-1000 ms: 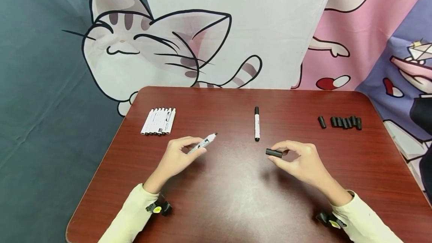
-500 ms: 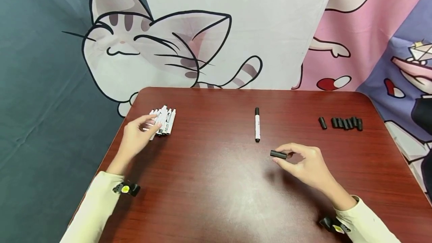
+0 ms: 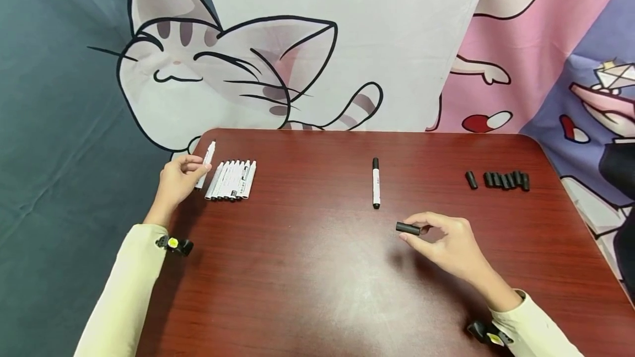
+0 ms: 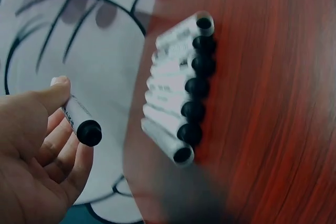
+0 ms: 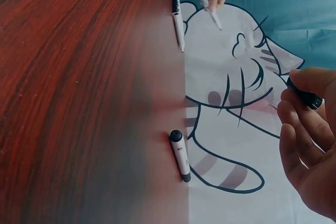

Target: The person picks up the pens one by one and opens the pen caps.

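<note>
Pinched between the thumb and fingers of my left hand [image 3: 176,183] is a white marker [image 3: 209,154] without its cap, tilted at the table's far left. Its black rear end [image 4: 90,132] faces the camera in the left wrist view. Just right of this hand lies a row of several white markers [image 3: 231,179], side by side. My right hand [image 3: 448,244] pinches a black marker cap [image 3: 408,228] over the right-centre of the table; the left wrist view does not show it. A capped marker [image 3: 376,183] lies beyond it, pointing away.
Several black caps [image 3: 506,180] lie in a row at the back right, with one more cap [image 3: 471,180] slightly apart on their left. The brown table [image 3: 307,291] ends at a cartoon-printed cloth [image 3: 397,43] behind it.
My left hand has carried the marker from near the table's centre, over the row of markers, to the row's left side. My right hand has shifted slightly right, still pinching the cap.
</note>
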Tool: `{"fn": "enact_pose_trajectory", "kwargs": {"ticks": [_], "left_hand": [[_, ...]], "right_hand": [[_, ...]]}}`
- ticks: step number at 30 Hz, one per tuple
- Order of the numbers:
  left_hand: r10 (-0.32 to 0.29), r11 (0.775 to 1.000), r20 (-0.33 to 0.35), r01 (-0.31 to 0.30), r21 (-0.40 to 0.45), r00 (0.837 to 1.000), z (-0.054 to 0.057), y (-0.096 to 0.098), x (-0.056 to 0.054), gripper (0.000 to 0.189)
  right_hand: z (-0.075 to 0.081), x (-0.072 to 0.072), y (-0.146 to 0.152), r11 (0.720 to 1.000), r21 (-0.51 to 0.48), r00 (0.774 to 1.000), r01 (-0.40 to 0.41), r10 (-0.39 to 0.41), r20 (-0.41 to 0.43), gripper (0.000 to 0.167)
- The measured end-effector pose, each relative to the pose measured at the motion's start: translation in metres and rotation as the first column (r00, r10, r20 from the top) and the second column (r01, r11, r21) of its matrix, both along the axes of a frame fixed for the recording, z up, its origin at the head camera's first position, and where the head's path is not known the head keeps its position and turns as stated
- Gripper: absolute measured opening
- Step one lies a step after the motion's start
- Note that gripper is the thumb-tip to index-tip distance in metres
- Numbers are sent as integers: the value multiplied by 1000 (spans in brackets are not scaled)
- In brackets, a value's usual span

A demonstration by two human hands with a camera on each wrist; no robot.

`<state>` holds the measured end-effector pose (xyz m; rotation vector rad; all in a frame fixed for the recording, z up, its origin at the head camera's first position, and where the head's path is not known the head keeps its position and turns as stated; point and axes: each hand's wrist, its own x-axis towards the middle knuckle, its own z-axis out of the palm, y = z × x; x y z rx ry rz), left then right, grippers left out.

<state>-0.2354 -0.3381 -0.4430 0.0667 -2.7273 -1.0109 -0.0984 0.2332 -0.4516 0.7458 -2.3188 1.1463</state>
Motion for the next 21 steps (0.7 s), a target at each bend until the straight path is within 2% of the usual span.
{"fn": "enact_pose_trajectory", "kwargs": {"ticks": [8, 17, 21], "left_hand": [[77, 997, 113, -79, 12, 991, -21, -19, -10, 59], [111, 994, 188, -109, -21, 976, -43, -28, -12, 61], [114, 994, 201, -111, -24, 973, -50, -29, -12, 60]], "right_hand": [[1, 4, 0, 1000, -16, 1000, 17, -17, -6, 41], [-5, 5, 2, 1000, -18, 1000, 9, -9, 3, 43], [-6, 6, 3, 1000, -13, 1000, 2, -2, 24, 41]]}}
